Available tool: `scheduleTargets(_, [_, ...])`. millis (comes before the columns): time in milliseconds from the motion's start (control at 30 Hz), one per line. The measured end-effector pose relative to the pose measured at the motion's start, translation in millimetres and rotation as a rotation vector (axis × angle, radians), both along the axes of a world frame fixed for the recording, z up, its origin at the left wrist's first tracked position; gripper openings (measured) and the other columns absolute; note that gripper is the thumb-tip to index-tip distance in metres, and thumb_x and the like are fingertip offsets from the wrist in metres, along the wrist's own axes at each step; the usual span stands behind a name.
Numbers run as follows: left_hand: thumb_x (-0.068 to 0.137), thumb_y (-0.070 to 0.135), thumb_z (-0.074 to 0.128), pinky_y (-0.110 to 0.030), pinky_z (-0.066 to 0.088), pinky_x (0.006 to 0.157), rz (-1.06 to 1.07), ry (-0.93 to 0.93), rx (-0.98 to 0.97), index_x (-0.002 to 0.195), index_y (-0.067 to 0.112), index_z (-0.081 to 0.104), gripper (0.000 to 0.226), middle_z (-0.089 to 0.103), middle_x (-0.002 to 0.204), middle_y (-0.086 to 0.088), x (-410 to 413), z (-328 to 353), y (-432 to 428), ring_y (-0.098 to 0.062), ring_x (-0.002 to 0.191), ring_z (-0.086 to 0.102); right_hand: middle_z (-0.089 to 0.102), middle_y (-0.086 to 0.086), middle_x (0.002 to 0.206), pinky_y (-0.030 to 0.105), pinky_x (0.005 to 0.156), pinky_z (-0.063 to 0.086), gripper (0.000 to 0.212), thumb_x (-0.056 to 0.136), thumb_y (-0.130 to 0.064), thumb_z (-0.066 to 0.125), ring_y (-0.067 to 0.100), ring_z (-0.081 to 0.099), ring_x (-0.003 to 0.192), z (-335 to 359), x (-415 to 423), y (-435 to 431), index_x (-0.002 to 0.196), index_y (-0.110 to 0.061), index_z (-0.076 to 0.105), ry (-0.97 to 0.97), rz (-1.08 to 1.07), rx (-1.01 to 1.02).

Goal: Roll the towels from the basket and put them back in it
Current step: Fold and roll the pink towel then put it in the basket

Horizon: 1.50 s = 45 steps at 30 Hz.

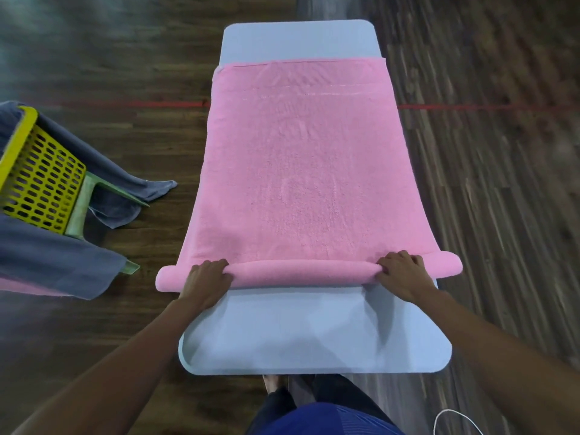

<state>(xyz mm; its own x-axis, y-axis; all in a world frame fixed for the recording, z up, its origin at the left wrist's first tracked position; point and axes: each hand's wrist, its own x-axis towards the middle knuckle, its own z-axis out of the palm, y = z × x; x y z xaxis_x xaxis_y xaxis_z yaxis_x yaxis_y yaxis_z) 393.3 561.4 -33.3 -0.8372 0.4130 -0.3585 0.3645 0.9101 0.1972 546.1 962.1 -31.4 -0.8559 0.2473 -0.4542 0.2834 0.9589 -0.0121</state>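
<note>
Dark wood floor all round, pale blue table in the middle, pink towel flat along it, near end rolled. Off left, yellow basket under grey towels. Gripping the roll: left hand, right hand.

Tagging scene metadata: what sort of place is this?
Likely an indoor hall or studio, though that is uncertain: dark wood-plank floor with a red line across it, a pale blue table holding the pink towel, yellow basket beside it.
</note>
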Motion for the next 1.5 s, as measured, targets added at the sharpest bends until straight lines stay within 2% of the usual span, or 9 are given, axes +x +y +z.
scheduleTargets(167, [0.079,0.009,0.068,-0.050,0.043,0.080,0.017,0.211,0.050,0.104,0.006,0.063,0.026,0.062,0.100,-0.016,-4.5,-5.3,-1.4,-0.039,0.092,0.055,0.055,0.010,0.103,0.043,0.081,0.036,0.020,0.087,-0.023,0.057,0.033,0.051,0.092,-9.4,-5.8,-2.0,0.103,-0.015,0.064,0.271,-0.071,0.114])
scheduleTargets(267, [0.083,0.015,0.051,-0.046,0.045,0.070,-0.084,0.253,0.071,0.093,0.006,0.066,0.020,0.064,0.091,-0.012,-0.6,-4.4,1.1,-0.035,0.082,0.057,0.058,0.008,0.089,0.040,0.070,0.037,0.013,0.080,-0.014,0.057,0.034,0.054,0.081,-11.4,-3.2,-4.7,0.092,-0.011,0.061,0.394,-0.040,0.056])
scheduleTargets(433, [0.066,0.012,0.075,-0.049,0.050,0.092,-0.146,0.124,0.005,0.113,0.003,0.065,0.049,0.067,0.111,-0.015,7.3,-12.4,-8.3,-0.033,0.100,0.062,0.065,0.008,0.110,0.046,0.097,0.043,0.050,0.062,-0.010,0.075,0.031,0.061,0.104,-14.9,5.8,-6.2,0.111,-0.009,0.062,0.284,0.013,-0.018])
scheduleTargets(633, [0.078,0.016,0.062,-0.043,0.045,0.082,-0.121,0.123,-0.002,0.095,0.007,0.064,0.019,0.068,0.093,-0.012,-6.6,-4.2,-2.8,-0.033,0.088,0.059,0.067,0.003,0.094,0.041,0.097,0.028,0.034,0.076,-0.032,0.058,0.029,0.059,0.098,-1.5,-10.8,-0.1,0.106,-0.016,0.055,0.170,-0.002,0.030])
scheduleTargets(800, [0.090,0.034,0.049,-0.038,0.038,0.081,-0.025,-0.132,-0.005,0.109,0.014,0.059,0.029,0.066,0.108,-0.013,-24.0,0.8,-3.9,-0.033,0.099,0.057,0.060,0.005,0.107,0.041,0.092,0.028,0.036,0.083,-0.042,0.039,0.026,0.048,0.108,2.0,-17.0,6.1,0.108,-0.018,0.050,0.029,-0.074,-0.049])
scheduleTargets(900, [0.085,0.019,0.063,-0.045,0.038,0.088,-0.022,0.056,0.040,0.115,0.011,0.059,0.031,0.059,0.114,-0.010,-26.6,0.0,-3.3,-0.034,0.106,0.051,0.058,0.005,0.109,0.043,0.085,0.035,0.026,0.084,-0.031,0.055,0.031,0.049,0.101,-5.9,-18.4,3.9,0.105,-0.017,0.059,0.203,-0.075,0.025])
scheduleTargets(1067, [0.074,0.010,0.060,-0.046,0.048,0.074,-0.125,0.226,0.103,0.100,0.005,0.066,0.027,0.065,0.096,-0.014,-18.0,-6.3,1.9,-0.038,0.087,0.060,0.063,0.006,0.090,0.037,0.071,0.038,0.023,0.087,-0.022,0.043,0.031,0.057,0.083,-7.6,-11.9,-4.2,0.090,-0.010,0.063,0.417,-0.020,-0.074])
scheduleTargets(1233, [0.065,0.020,0.076,-0.047,0.046,0.098,-0.195,0.110,-0.039,0.119,0.005,0.061,0.058,0.066,0.114,-0.014,-11.9,-11.7,-1.6,-0.034,0.103,0.060,0.067,0.009,0.110,0.045,0.099,0.044,0.051,0.062,-0.008,0.075,0.032,0.062,0.101,-11.6,-5.6,-3.9,0.112,-0.008,0.063,0.293,0.030,-0.094])
scheduleTargets(1500, [0.078,0.044,0.034,-0.038,0.037,0.083,-0.131,-0.024,-0.139,0.111,0.017,0.060,0.051,0.068,0.102,-0.009,-26.4,6.7,8.8,-0.030,0.096,0.059,0.067,-0.002,0.104,0.038,0.090,0.031,0.024,0.088,-0.033,0.048,0.023,0.057,0.101,11.6,-25.4,-1.2,0.107,-0.023,0.058,0.037,0.057,0.015])
